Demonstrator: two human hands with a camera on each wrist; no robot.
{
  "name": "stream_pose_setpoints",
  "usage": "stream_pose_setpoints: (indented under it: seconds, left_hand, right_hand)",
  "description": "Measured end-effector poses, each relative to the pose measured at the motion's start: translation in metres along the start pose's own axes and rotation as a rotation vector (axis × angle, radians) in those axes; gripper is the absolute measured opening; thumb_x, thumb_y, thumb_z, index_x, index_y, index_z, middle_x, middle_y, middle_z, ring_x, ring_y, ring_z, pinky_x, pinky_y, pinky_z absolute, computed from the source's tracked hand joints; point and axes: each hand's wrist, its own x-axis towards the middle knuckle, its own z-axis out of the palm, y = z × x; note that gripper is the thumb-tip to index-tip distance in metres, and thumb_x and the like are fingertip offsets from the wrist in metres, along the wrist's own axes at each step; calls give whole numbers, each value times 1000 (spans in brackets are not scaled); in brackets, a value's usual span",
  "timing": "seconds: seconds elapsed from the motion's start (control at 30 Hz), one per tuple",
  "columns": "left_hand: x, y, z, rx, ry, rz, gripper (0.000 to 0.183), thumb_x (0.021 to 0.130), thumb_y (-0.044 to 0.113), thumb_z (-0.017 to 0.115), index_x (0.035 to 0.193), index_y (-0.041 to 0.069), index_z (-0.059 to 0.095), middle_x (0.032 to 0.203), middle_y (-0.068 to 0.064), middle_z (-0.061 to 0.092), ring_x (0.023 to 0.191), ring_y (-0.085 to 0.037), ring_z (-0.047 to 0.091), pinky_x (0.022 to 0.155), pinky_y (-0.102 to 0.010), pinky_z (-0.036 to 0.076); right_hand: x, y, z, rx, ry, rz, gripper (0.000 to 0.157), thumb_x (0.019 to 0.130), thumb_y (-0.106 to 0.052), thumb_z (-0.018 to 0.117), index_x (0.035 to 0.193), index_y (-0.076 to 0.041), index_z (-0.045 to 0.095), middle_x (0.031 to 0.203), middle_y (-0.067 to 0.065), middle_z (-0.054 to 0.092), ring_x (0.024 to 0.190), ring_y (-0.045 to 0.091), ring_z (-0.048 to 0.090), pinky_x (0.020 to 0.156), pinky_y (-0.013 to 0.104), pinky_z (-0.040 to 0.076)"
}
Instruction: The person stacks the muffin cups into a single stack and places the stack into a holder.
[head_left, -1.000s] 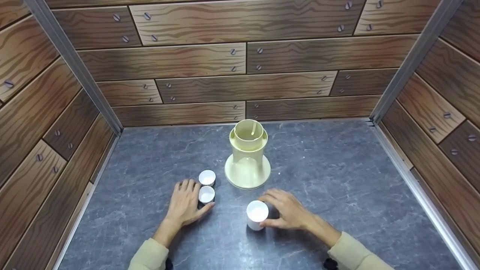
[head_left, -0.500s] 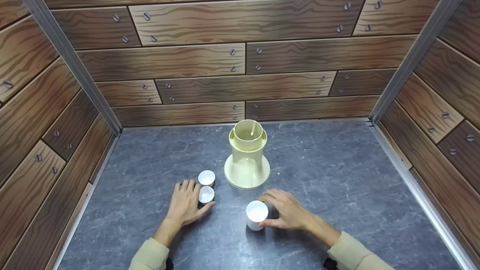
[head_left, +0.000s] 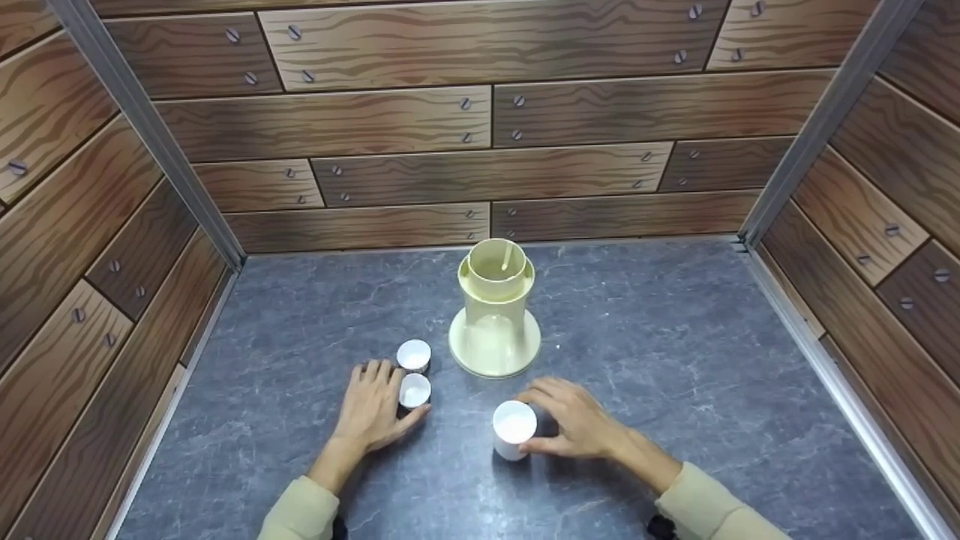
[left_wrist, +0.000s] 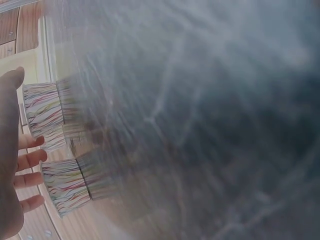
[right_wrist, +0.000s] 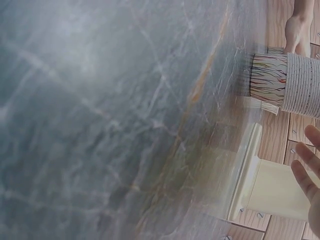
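- The right hand (head_left: 574, 424) holds a tall stack of nested white paper-looking cups (head_left: 514, 429), its grip closed around the side with thumb and forefinger. The stack stands upright on the grey, marble-veined table (head_left: 645, 337), nearer the person than anything else there.
- Looking into the stack, the top cup's bare white interior shows. From the right wrist, many close-set rims run above the lowest cup, whose outer wall carries fine multicoloured streaks.
- The left hand (head_left: 367, 409) lies beside two small white round cups, its grip spread wide: fingers reach forward along their left side, and the thumb extends past the nearer one. Whether the fingertips press on them I cannot tell.
- The nearer small cup (head_left: 415, 391) stands mouth up, white inside, with wavy coloured lines printed outside.
- The farther small cup (head_left: 414, 356) stands just behind it, also mouth up, white inside and printed the same way; whether the two touch is unclear.
- A pale yellow plastic cylinder with a flared round base (head_left: 495, 330) stands upright behind the stack, well apart from it. Its open top shows the inner wall and a narrow lighter vertical strip; the bottom is hidden from view.
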Motion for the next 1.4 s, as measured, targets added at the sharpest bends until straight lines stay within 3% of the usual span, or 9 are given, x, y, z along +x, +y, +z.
stream_pose_setpoints:
  seconds: [1.03,1.4]
  left_hand:
    - [-8,2,-2,-29,54,31,61,88,70,65,108,12,65,102,-9,64,101,-29,58,88,-46,47]
    - [-10,7,-11,-34,45,27,65,89,71,63,115,12,66,105,-10,65,105,-30,61,96,-49,50]
  right_hand:
    - [-1,-1,3,-2,-5,2,60,91,-68,69,124,-18,71,114,-2,72,103,14,68,87,36,59]
    - [0,-1,1,-13,-6,1,61,91,-68,69,124,-16,71,114,0,73,104,17,69,88,38,60]
